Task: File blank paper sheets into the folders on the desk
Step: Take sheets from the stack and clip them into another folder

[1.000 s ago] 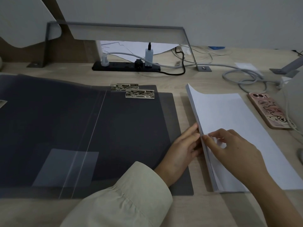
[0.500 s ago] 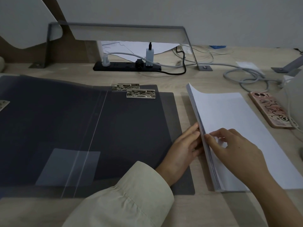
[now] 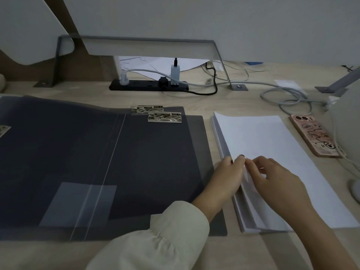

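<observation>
We see a light wood tabletop [image 3: 243, 98] with dark folders [image 3: 97, 162] lying open on the left side. Two shiny metal clips [image 3: 164, 116] sit at the top edge of the folders, one a bit behind the other. A see-through pocket [image 3: 78, 203] shows near the bottom of the folders. Just to the right of the folders lies a thick stack of white paper [image 3: 272, 145], flat on the tabletop. The left hand [image 3: 226, 178], in a cream sleeve [image 3: 155, 240], reaches across the corner of the folders to the left edge of the paper stack. Its fingers [image 3: 239, 161] are curled around that edge, and a few top sheets are lifted up there. The right hand [image 3: 276, 182] rests on top of the stack, and its fingers [image 3: 253, 164] are pinched together on the lifted sheets, right beside the left hand. The two hands almost touch. A phone [image 3: 313, 135] in a pink case with cartoon drawings lies to the right of the paper. At the back we see a black power strip [image 3: 148, 87] with plugs in it, and grey cables [image 3: 288, 98] coil on the tabletop near it. A grey metal stand [image 3: 136, 38] rises over the power strip.
</observation>
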Demonstrator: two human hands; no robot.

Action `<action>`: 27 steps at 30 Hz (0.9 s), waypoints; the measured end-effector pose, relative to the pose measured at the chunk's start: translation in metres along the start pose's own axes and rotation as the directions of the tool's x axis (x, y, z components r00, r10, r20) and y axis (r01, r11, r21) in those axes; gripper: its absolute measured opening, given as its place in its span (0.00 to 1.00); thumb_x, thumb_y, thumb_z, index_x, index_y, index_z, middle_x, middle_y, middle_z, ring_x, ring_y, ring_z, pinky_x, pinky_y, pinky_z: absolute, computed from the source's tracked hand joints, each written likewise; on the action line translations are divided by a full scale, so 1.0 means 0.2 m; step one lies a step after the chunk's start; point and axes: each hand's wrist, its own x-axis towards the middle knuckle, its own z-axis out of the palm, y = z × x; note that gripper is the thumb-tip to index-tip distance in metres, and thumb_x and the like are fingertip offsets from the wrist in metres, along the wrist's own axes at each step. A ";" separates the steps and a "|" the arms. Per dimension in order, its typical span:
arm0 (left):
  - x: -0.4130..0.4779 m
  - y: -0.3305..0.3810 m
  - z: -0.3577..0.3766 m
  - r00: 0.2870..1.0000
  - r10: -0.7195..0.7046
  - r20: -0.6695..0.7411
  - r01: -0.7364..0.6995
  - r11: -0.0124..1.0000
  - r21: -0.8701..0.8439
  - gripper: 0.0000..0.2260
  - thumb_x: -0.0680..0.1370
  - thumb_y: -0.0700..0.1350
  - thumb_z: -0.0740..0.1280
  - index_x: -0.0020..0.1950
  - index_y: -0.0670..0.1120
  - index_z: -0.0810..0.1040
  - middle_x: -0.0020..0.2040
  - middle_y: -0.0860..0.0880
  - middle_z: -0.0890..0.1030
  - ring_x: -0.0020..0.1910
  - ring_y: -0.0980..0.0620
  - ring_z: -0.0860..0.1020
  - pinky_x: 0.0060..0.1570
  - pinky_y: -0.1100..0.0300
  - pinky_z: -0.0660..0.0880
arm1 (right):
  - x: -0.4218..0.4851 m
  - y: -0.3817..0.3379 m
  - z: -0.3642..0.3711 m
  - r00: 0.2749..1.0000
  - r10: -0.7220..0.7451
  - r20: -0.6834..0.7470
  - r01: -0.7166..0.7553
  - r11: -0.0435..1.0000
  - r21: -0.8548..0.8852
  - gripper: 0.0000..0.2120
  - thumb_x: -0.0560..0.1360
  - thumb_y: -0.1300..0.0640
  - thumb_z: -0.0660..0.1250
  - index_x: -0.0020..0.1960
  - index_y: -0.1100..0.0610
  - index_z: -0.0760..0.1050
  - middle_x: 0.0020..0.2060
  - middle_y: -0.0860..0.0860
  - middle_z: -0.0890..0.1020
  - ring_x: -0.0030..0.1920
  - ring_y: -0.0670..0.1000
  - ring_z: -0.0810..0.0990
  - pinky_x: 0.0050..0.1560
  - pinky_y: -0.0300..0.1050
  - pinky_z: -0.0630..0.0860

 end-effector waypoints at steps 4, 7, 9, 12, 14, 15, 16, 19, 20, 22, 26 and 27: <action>0.05 0.04 0.03 0.996 -0.078 -0.034 0.081 0.992 0.095 0.22 0.82 0.49 0.53 0.74 0.44 0.56 0.67 0.44 0.71 0.54 0.50 0.75 0.44 0.61 0.74 | 0.00 0.03 -0.01 0.999 0.025 0.033 -0.028 0.996 0.087 0.18 0.79 0.45 0.51 0.54 0.52 0.75 0.47 0.49 0.79 0.44 0.51 0.76 0.43 0.43 0.68; 0.08 0.05 0.07 0.996 -0.050 -0.080 0.060 0.991 0.124 0.22 0.81 0.42 0.55 0.75 0.44 0.55 0.69 0.44 0.69 0.63 0.46 0.72 0.47 0.62 0.69 | -0.01 0.04 -0.01 0.998 0.017 0.066 -0.025 0.992 0.122 0.14 0.79 0.48 0.54 0.55 0.51 0.74 0.49 0.47 0.78 0.45 0.48 0.74 0.45 0.42 0.67; 0.07 0.04 0.07 0.995 -0.002 -0.098 0.015 0.992 0.127 0.20 0.80 0.39 0.54 0.73 0.44 0.59 0.67 0.44 0.71 0.62 0.46 0.73 0.49 0.61 0.70 | -0.02 0.06 -0.03 0.996 0.006 0.085 -0.023 0.979 0.202 0.11 0.79 0.50 0.56 0.55 0.50 0.74 0.55 0.48 0.79 0.49 0.47 0.74 0.48 0.42 0.68; 0.01 0.04 -0.04 0.991 0.087 -0.102 -0.081 0.995 0.058 0.16 0.80 0.39 0.54 0.68 0.45 0.66 0.60 0.48 0.75 0.54 0.50 0.75 0.43 0.64 0.70 | -0.03 0.11 -0.11 0.997 0.059 0.044 -0.069 0.962 0.266 0.15 0.78 0.51 0.59 0.64 0.50 0.71 0.64 0.51 0.73 0.57 0.49 0.73 0.57 0.46 0.68; -0.06 0.05 -0.17 0.983 0.138 -0.121 -0.137 0.990 0.019 0.15 0.79 0.39 0.56 0.65 0.46 0.69 0.57 0.51 0.76 0.52 0.53 0.75 0.41 0.66 0.71 | -0.02 0.13 -0.18 0.993 0.115 0.003 -0.112 0.960 0.258 0.22 0.77 0.52 0.61 0.70 0.52 0.65 0.69 0.54 0.69 0.66 0.55 0.70 0.64 0.53 0.66; -0.10 0.05 -0.25 0.979 0.160 -0.130 -0.159 0.987 0.016 0.14 0.79 0.39 0.57 0.65 0.47 0.70 0.56 0.51 0.77 0.51 0.53 0.76 0.41 0.67 0.71 | -0.01 0.12 -0.20 0.990 0.140 -0.005 -0.132 0.950 0.284 0.24 0.77 0.53 0.62 0.72 0.52 0.62 0.70 0.55 0.67 0.67 0.57 0.68 0.65 0.54 0.65; -0.15 0.05 -0.32 0.975 0.178 -0.131 -0.177 0.984 0.019 0.14 0.79 0.39 0.58 0.65 0.47 0.71 0.56 0.51 0.78 0.52 0.54 0.77 0.43 0.66 0.72 | -0.01 0.09 -0.21 0.987 0.160 0.003 -0.151 0.926 0.345 0.26 0.76 0.54 0.62 0.73 0.52 0.60 0.69 0.54 0.68 0.66 0.57 0.69 0.65 0.54 0.66; -0.29 0.00 -0.53 0.972 0.176 -0.153 -0.171 0.984 0.047 0.14 0.80 0.41 0.59 0.64 0.48 0.72 0.58 0.51 0.79 0.54 0.53 0.78 0.51 0.60 0.74 | -0.01 -0.06 -0.18 0.980 0.162 0.119 -0.201 0.814 0.545 0.26 0.77 0.56 0.61 0.73 0.49 0.58 0.58 0.50 0.73 0.50 0.53 0.75 0.46 0.45 0.71; -0.33 -0.03 -0.60 0.971 0.160 -0.177 -0.151 0.986 0.067 0.14 0.80 0.42 0.59 0.64 0.49 0.72 0.58 0.51 0.79 0.55 0.53 0.78 0.54 0.58 0.75 | -0.02 -0.13 -0.15 0.978 0.147 0.150 -0.207 0.797 0.568 0.25 0.77 0.58 0.61 0.73 0.49 0.59 0.55 0.50 0.74 0.45 0.51 0.75 0.39 0.42 0.70; -0.40 -0.10 -0.75 0.963 0.127 -0.238 -0.102 0.988 0.115 0.13 0.80 0.43 0.60 0.64 0.49 0.72 0.57 0.52 0.80 0.55 0.52 0.78 0.58 0.55 0.74 | -0.04 -0.25 -0.06 0.977 0.094 0.191 -0.189 0.794 0.578 0.26 0.77 0.61 0.60 0.73 0.49 0.59 0.55 0.52 0.75 0.41 0.48 0.76 0.35 0.40 0.69; -0.48 -0.26 -0.96 0.941 0.015 -0.338 0.055 0.979 0.198 0.12 0.79 0.44 0.59 0.61 0.46 0.75 0.56 0.50 0.80 0.55 0.50 0.78 0.59 0.54 0.73 | -0.09 -0.40 0.14 0.951 -0.041 0.305 -0.115 0.873 0.473 0.28 0.77 0.62 0.60 0.74 0.52 0.55 0.69 0.53 0.68 0.58 0.52 0.72 0.52 0.40 0.66; -0.48 -0.28 -0.98 0.936 -0.024 -0.350 0.096 0.977 0.191 0.11 0.80 0.44 0.58 0.58 0.44 0.76 0.55 0.49 0.80 0.53 0.49 0.79 0.58 0.54 0.73 | -0.11 -0.43 0.17 0.941 -0.055 0.333 -0.106 0.888 0.447 0.28 0.78 0.61 0.60 0.74 0.52 0.54 0.69 0.53 0.67 0.60 0.51 0.71 0.54 0.39 0.65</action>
